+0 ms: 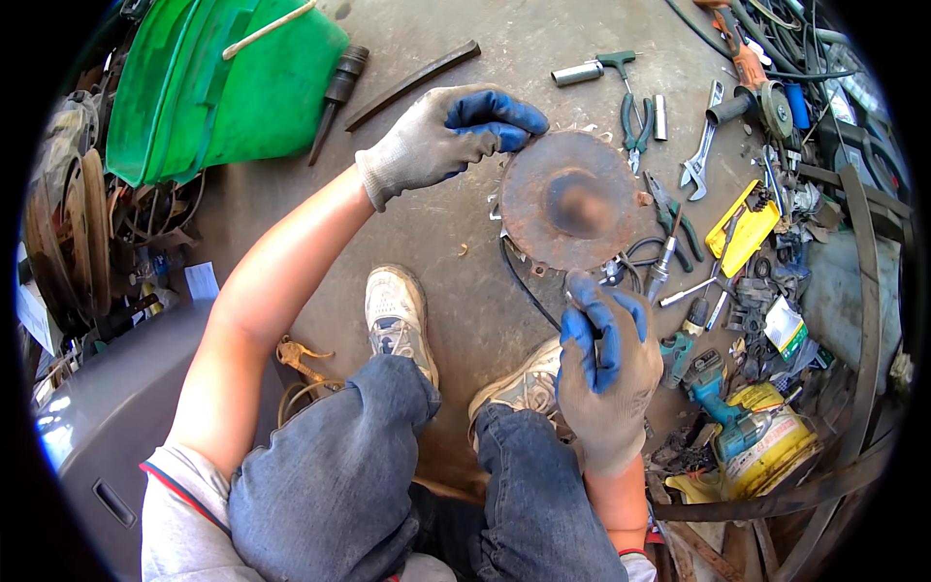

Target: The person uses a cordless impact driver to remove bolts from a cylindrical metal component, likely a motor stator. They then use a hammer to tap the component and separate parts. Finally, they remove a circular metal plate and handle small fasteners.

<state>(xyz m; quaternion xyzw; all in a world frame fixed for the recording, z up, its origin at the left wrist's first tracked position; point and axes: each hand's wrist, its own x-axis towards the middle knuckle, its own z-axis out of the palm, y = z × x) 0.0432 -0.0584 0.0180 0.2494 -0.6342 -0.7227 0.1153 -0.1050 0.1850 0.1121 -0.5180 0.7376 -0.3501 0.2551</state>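
Note:
A rusty round metal housing with a dark raised centre and small tabs round its rim lies on the floor before me. My left hand, in a grey glove with blue-coated fingers, is closed at its upper left rim, fingertips on the edge. My right hand, gloved the same way, is just below the housing's lower rim. Its fingers are curled in a pinch; a small greyish tip shows at them, too little to name. A black cable runs from under the housing toward my right hand.
Right of the housing lie pliers, an adjustable wrench, a screwdriver, an angle grinder and a yellow bit case. A teal cordless drill is lower right. A green bin and a metal bar are upper left.

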